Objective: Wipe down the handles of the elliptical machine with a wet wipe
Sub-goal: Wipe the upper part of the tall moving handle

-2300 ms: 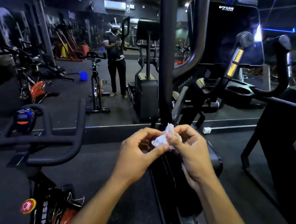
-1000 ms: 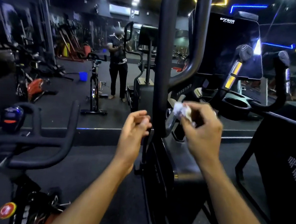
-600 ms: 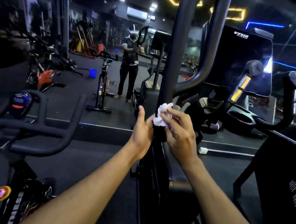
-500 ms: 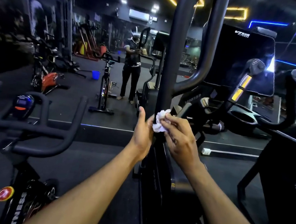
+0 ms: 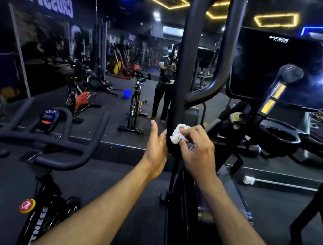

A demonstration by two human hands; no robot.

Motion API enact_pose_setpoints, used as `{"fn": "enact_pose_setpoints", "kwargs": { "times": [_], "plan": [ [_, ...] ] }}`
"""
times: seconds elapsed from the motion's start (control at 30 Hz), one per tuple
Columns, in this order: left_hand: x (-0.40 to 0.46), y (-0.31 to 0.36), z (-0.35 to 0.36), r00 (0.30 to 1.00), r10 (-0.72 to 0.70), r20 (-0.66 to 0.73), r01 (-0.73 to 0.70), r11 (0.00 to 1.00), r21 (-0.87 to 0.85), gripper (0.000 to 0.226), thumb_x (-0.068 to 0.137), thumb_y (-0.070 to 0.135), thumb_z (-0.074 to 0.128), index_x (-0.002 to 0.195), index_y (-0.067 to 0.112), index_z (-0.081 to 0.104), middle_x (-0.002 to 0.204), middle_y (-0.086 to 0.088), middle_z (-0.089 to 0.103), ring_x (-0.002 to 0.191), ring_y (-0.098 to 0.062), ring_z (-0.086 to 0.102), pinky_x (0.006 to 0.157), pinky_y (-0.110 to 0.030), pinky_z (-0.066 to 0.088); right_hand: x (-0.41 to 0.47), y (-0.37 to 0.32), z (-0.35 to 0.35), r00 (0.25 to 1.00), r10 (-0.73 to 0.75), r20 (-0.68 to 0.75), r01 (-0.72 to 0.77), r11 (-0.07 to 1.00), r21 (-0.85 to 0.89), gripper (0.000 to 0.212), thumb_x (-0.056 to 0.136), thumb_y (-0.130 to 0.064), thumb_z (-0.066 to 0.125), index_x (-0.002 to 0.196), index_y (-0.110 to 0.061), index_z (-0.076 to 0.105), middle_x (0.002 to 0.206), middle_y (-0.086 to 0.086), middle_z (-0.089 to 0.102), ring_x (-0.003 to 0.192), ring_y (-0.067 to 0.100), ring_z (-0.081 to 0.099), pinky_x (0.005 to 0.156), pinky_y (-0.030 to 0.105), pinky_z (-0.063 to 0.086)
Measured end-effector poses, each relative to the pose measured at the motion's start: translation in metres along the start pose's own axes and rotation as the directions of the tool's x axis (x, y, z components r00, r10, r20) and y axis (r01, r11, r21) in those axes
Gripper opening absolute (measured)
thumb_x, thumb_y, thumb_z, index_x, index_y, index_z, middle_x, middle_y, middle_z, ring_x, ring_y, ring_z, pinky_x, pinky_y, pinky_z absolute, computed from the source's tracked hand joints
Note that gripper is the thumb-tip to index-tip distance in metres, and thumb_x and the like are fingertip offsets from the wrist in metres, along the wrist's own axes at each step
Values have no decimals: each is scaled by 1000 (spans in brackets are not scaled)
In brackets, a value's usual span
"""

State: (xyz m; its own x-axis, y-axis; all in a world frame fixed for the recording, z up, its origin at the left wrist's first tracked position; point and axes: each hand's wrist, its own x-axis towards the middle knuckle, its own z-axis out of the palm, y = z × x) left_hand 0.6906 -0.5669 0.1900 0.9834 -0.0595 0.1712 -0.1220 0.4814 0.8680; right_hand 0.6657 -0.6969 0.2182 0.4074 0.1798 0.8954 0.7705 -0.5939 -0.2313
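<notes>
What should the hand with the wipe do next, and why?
Probably slide the white wipe upward along the black handle. The right hand presses it low on the bar, the left hand steadies the other side, and the long stretch above looks untouched.

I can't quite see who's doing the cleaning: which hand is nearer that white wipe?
Right. The right hand pinches the wipe against the elliptical handle. The left hand rests open on the handle's other side, beside the wipe, not holding it.
</notes>
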Motion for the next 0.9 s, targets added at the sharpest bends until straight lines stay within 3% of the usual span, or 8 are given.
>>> {"fn": "enact_pose_setpoints", "kwargs": {
  "times": [0.1, 0.2, 0.3, 0.47, 0.53, 0.63, 0.77, 0.9],
  "plan": [
    [-2, -1, 1, 999, 32, -21, -32, 999, 1, 97, 99, 76, 2, 143, 12, 60, 139, -12, 67, 133, -21, 61, 113, -35, 44, 2, 3, -15, 995, -64, 78, 64, 998, -9, 17, 88, 4, 71, 104, 0, 71, 105, 7, 61, 97, 20, 64, 84, 29, 55],
    [-8, 2, 8, 998, 53, -46, -54, 998, -21, 96, 99, 76, 1, 133, 14, 66, 136, -20, 67, 121, -24, 67, 95, -30, 56, 33, -2, -27, 955, -280, 99, 288, 955, -74, 20, 89, 5, 68, 109, 5, 70, 128, 19, 60, 121, 30, 58, 106, 34, 48],
    [-13, 8, 11, 997, 37, -65, -39, 999, -22, 98, 96, 80, 2, 132, 15, 65, 131, -13, 71, 119, -21, 69, 100, -34, 54, 68, -1, -19, 766, -547, 338, 619, 768, -163, 21, 96, 0, 58, 112, 6, 69, 128, 21, 64, 128, 37, 56, 116, 40, 40],
    [-13, 5, 7, 997, 29, -76, -32, 999, -36, 107, 93, 84, 2, 144, 8, 57, 137, -15, 68, 133, -24, 61, 118, -41, 40, 72, 14, -19, 539, -598, 594, 813, 553, -181, 37, 97, -12, 40, 111, 0, 72, 119, 15, 71, 123, 34, 61, 122, 51, 22],
    [-12, 4, 6, 997, 40, -66, -43, 998, -37, 106, 92, 85, 2, 142, 10, 59, 140, -11, 67, 138, -23, 56, 125, -43, 30, 64, 14, -28, 495, -624, 604, 845, 507, -168, 36, 96, -16, 43, 110, -5, 74, 118, 10, 72, 119, 32, 57, 117, 48, 28],
    [-13, 0, 4, 997, 48, -57, -49, 998, -27, 107, 93, 84, 1, 130, 9, 68, 131, -17, 70, 126, -23, 64, 118, -39, 39, 76, 8, -44, 441, -700, 561, 872, 482, -85, 27, 96, -16, 52, 111, -6, 73, 114, 6, 72, 101, 26, 50, 89, 40, 45],
    [-14, -2, 7, 997, 70, -36, -69, 997, 25, 117, 91, 85, -3, 130, 1, 69, 101, -15, 70, 99, -22, 65, 99, -39, 43, 114, 16, -52, 598, -668, 443, 782, 607, -141, 28, 93, 0, 62, 120, 2, 69, 123, 15, 69, 94, 27, 53, 84, 38, 49],
    [-14, -4, 6, 996, 74, -43, -74, 997, 4, 114, 91, 85, -3, 131, 5, 67, 113, -21, 71, 110, -29, 65, 104, -42, 42, 84, 21, -32, 651, -550, 523, 715, 675, -181, 40, 96, -12, 42, 126, 0, 67, 131, 14, 64, 94, 30, 58, 87, 37, 52]
  ]
}}
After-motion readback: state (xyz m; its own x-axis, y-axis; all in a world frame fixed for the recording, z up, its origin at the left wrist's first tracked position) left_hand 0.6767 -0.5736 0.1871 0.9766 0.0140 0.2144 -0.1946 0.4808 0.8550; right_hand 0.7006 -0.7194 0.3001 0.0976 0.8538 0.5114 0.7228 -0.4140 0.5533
